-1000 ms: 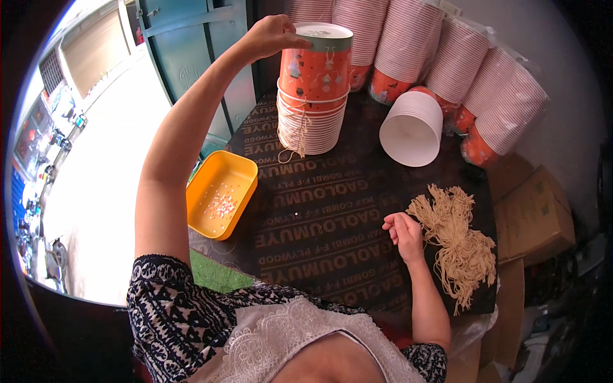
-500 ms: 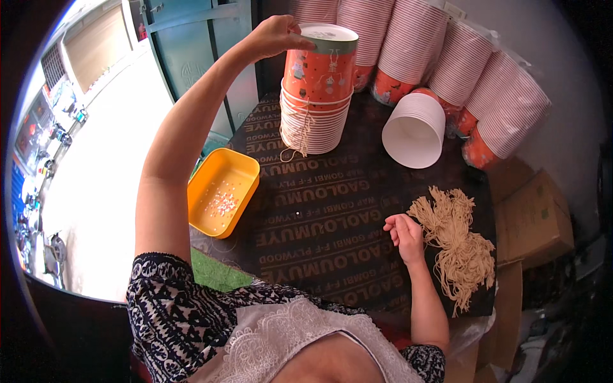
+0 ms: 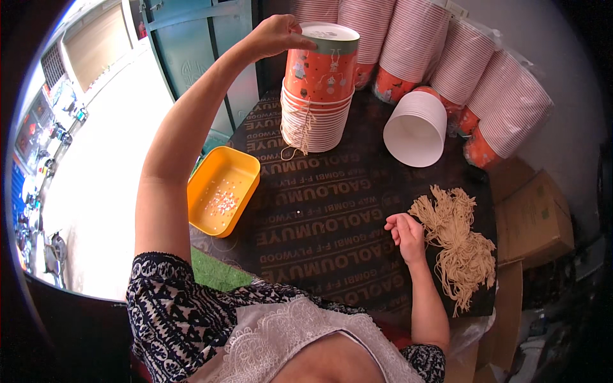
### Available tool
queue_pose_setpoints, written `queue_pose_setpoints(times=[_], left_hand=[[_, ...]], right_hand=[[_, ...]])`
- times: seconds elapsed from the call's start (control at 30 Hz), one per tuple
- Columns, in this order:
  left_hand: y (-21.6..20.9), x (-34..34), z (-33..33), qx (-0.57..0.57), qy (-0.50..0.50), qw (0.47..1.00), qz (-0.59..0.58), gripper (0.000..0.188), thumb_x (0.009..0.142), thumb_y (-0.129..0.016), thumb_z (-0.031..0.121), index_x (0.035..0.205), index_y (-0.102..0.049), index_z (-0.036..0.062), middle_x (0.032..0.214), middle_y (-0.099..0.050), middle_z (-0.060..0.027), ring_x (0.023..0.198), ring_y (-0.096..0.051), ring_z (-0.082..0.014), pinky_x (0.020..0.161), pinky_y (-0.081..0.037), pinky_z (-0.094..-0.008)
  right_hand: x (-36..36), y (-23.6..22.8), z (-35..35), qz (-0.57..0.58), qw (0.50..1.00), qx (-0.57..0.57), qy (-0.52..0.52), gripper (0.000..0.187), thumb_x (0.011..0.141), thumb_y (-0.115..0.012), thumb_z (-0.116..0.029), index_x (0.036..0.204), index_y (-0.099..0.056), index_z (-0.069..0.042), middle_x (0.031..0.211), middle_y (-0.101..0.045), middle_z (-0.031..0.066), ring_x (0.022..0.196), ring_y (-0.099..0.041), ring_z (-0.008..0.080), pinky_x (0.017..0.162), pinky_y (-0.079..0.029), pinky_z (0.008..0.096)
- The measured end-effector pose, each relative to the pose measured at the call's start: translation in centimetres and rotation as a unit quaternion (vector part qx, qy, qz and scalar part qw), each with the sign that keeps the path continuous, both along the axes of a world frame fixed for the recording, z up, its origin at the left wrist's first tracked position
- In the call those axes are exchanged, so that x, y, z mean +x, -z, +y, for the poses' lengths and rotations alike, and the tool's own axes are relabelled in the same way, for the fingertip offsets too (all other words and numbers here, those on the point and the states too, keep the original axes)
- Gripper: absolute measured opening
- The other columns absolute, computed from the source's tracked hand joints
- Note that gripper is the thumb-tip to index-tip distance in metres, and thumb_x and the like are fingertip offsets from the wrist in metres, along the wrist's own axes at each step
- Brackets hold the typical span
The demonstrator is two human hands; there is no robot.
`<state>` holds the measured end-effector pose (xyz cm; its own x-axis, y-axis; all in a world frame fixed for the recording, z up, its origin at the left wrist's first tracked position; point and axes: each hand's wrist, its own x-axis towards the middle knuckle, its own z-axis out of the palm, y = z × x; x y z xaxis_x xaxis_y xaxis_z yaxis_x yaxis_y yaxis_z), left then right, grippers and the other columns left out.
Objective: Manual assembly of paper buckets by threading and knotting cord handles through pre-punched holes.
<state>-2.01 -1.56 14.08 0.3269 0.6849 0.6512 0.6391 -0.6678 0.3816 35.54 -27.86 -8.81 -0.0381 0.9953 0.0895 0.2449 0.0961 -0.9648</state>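
My left hand reaches to the far side of the table and grips the bottom edge of an upside-down orange paper bucket with a green band. That bucket tops a stack of inverted buckets, whose white rims show below it. Strands of beige cord hang down the stack's side. My right hand rests over the table at the right, its fingers curled in; whatever they may hold is hidden. Beside it lies a bundle of beige cords. A yellow tray on the left contains small pale bits.
Tall stacks of plastic-wrapped paper buckets line the back right. In front of them one bucket lies on its side, white mouth toward me. A cardboard box stands off the table's right edge. A green metal door is at the back left.
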Motion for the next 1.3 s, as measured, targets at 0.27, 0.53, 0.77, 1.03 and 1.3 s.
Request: queue_pose_setpoints(times=[0.27,0.53,0.77,1.03,1.3], left_hand=[[0.2,-0.1,0.1,0.004,0.003,1.0,0.011,0.065,0.067,-0.081,0.054,0.094,-0.065,-0.0026,0.084,-0.065,-0.017,0.077,-0.066,-0.026,0.07,-0.053,-0.0328],[0.5,-0.2,0.5,0.001,-0.001,1.0,0.021,0.068,0.066,-0.08,0.055,0.097,-0.064,-0.0034,0.089,-0.067,-0.0195,0.083,-0.067,-0.0292,0.075,-0.054,-0.0345],[0.9,0.0,0.3,0.005,-0.017,0.999,0.033,0.068,0.065,-0.081,0.055,0.098,-0.064,-0.0021,0.092,-0.067,-0.0199,0.084,-0.067,-0.0292,0.075,-0.054,-0.0359],[1.8,0.0,-0.2,0.012,-0.025,0.999,0.017,0.068,0.065,-0.081,0.054,0.098,-0.063,-0.0022,0.093,-0.066,-0.02,0.087,-0.066,-0.0307,0.078,-0.052,-0.0368],[1.5,2.0,-2.6,-0.004,-0.094,0.995,0.019,0.07,0.064,-0.081,0.052,0.101,-0.06,-0.0041,0.096,-0.066,-0.0231,0.089,-0.067,-0.0326,0.079,-0.053,-0.0375]], right_hand=[[-0.1,-0.2,-0.2,-0.003,1.0,0.002,0.002,0.034,0.1,-0.042,-0.027,0.096,-0.062,0.0,0.08,-0.062,0.0023,0.061,-0.046,0.0049,0.051,-0.038,0.0217],[-0.3,-0.5,-0.1,-0.016,1.0,0.006,-0.003,0.034,0.1,-0.042,-0.027,0.096,-0.062,-0.001,0.079,-0.062,0.002,0.061,-0.046,0.0051,0.052,-0.038,0.0222],[-0.5,-0.4,-0.1,-0.02,1.0,0.008,0.005,0.033,0.1,-0.043,-0.026,0.093,-0.062,0.0,0.078,-0.061,0.0023,0.062,-0.046,0.0058,0.053,-0.038,0.023],[-0.7,-0.8,-0.4,-0.038,0.999,0.01,0.011,0.032,0.099,-0.043,-0.025,0.094,-0.063,0.001,0.078,-0.062,0.0027,0.064,-0.046,0.0076,0.058,-0.04,0.0254],[-0.4,-0.3,-0.5,0.017,1.0,-0.003,0.025,0.032,0.099,-0.044,-0.026,0.094,-0.062,0.0,0.08,-0.062,0.0026,0.063,-0.046,0.0067,0.056,-0.04,0.0245]])
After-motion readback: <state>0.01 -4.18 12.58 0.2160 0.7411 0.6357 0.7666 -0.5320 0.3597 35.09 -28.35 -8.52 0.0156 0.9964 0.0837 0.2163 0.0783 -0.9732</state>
